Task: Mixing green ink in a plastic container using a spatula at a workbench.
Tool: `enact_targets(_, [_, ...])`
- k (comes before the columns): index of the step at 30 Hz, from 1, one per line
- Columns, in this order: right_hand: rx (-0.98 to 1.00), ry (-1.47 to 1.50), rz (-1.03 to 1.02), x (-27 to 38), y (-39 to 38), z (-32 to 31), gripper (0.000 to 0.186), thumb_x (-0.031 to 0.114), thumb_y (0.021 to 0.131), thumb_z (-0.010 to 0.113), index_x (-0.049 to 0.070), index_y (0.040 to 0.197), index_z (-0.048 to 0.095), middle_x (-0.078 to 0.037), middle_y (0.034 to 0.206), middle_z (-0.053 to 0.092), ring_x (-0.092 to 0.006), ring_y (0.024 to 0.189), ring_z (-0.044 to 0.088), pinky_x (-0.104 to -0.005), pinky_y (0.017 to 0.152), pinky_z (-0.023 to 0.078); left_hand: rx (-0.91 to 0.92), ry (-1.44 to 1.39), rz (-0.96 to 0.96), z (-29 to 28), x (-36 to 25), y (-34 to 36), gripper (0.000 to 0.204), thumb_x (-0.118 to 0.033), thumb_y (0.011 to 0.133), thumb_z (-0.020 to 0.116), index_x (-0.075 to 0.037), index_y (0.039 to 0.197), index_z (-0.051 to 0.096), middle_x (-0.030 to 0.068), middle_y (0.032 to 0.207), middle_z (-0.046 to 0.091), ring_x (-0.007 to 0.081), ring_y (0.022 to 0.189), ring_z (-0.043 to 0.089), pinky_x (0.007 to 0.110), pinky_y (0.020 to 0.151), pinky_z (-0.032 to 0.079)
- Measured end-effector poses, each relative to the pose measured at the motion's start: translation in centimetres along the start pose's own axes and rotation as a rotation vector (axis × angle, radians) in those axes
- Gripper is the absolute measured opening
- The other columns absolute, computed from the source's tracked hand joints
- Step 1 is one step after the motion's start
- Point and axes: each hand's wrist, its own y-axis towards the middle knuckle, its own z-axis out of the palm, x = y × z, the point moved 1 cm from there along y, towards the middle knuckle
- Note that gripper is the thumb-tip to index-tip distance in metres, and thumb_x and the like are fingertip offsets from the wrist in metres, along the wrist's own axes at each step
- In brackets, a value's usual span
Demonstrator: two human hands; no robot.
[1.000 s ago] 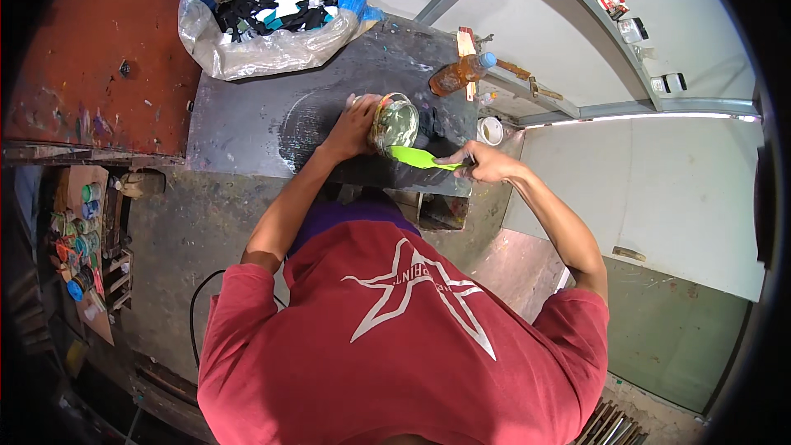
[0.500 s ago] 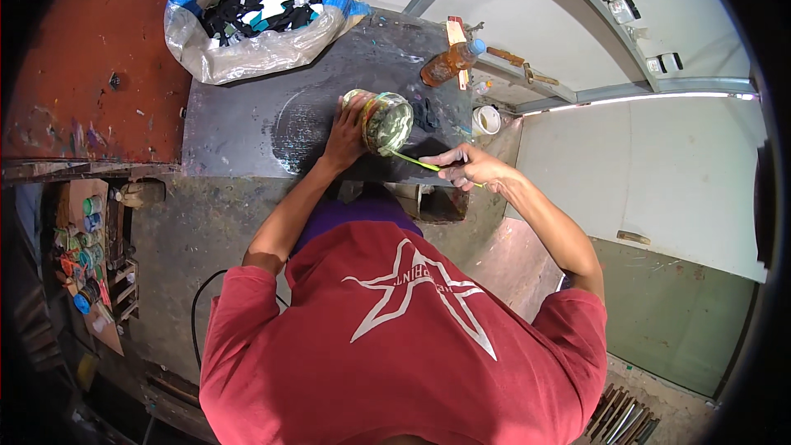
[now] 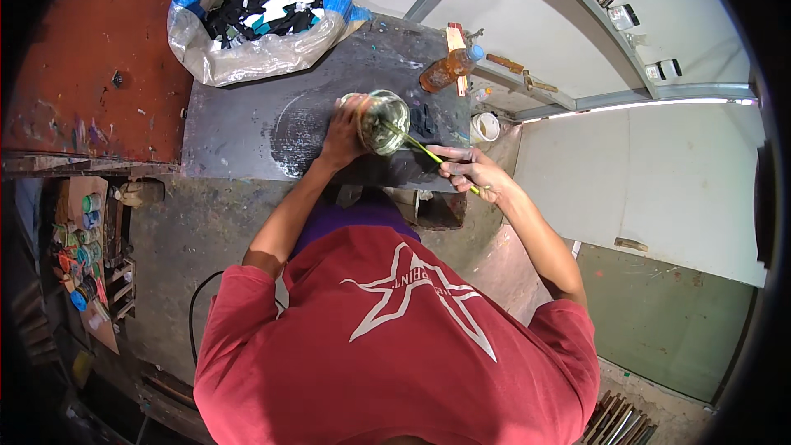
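Note:
My left hand (image 3: pixel 343 128) grips a glass jar (image 3: pixel 384 119) from the left side, holding it tilted over a dark grey tabletop (image 3: pixel 227 140); its opening shows greenish-grey smears. A lime-green spatula (image 3: pixel 427 151) is in my right hand (image 3: pixel 475 171), its tip reaching into the jar's mouth, its blade seen nearly edge-on. My fingers are closed round its handle and look grey-stained. A dark lump or cloth (image 3: pixel 422 119), hard to make out, lies just right of the jar.
A plastic sack of dark and white scraps (image 3: pixel 264 8) sits at the back left; an amber bottle (image 3: pixel 445 70) at the back right; a white bucket (image 3: pixel 485 128) beside the table. Small pots (image 3: pixel 91 218) are on a board at left, jars (image 3: pixel 622 16) on a wall rail.
The green spatula has turned from showing its broad face below the jar to edge-on with its tip inside the jar. The jar has shifted slightly, still in my left hand.

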Motion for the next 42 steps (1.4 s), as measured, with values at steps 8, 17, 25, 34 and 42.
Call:
enact_targets(8, [-0.394,-1.014,-0.559,2.3,-0.1,-1.4,0.052,0.006,0.086,0.078,0.005,0.136,0.063,-0.008,0.094,0.066,-0.0217,0.088,0.064,-0.0381,0.090,0.052,0.405,-1.158,-0.717,-2.7,6.9,1.9,0.107,-0.008,0.058,0.096,-0.013,0.152,0.044,0.0069,0.148,0.055,0.0252,0.136,0.053,0.040,0.120,0.040])
enact_targets(17, [-0.366,-1.958,-0.719,6.1,2.4,2.8,0.053,0.009,0.085,0.061,0.012,0.138,0.061,-0.012,0.110,0.064,-0.0330,0.101,0.068,-0.0444,0.084,0.056,0.759,-0.594,-0.500,-6.6,5.6,6.3,0.116,0.004,0.043,0.096,-0.007,0.148,0.047,0.0071,0.143,0.060,0.0219,0.135,0.052,0.037,0.120,0.039])
enact_targets(25, [-0.263,-2.423,-1.129,10.0,5.2,4.9,0.046,0.018,0.089,0.060,0.008,0.134,0.064,-0.006,0.110,0.063,-0.0231,0.105,0.063,-0.0375,0.088,0.053,0.855,-0.631,-0.482,-6.6,6.2,6.8,0.131,0.003,0.041,0.097,-0.012,0.156,0.035,0.0065,0.147,0.057,0.0211,0.137,0.048,0.037,0.120,0.038])
enact_targets(34, [-0.093,-2.565,-1.439,12.0,4.8,7.0,0.036,0.021,0.083,0.065,0.005,0.113,0.074,-0.004,0.109,0.065,-0.0196,0.107,0.060,-0.0338,0.093,0.048,0.930,-0.684,-0.476,-6.7,5.5,8.0,0.121,0.014,0.045,0.090,-0.011,0.152,0.040,0.0058,0.141,0.060,0.0190,0.134,0.051,0.037,0.116,0.041])
enact_targets(42, [0.005,-2.644,-1.711,12.1,4.9,7.9,0.042,0.023,0.081,0.065,0.003,0.117,0.073,-0.005,0.112,0.066,-0.0191,0.105,0.058,-0.0346,0.091,0.048,0.964,-0.737,-0.374,-4.7,5.8,9.3,0.110,0.014,0.044,0.089,-0.011,0.141,0.044,0.0035,0.128,0.066,0.0166,0.122,0.058,0.035,0.108,0.049])
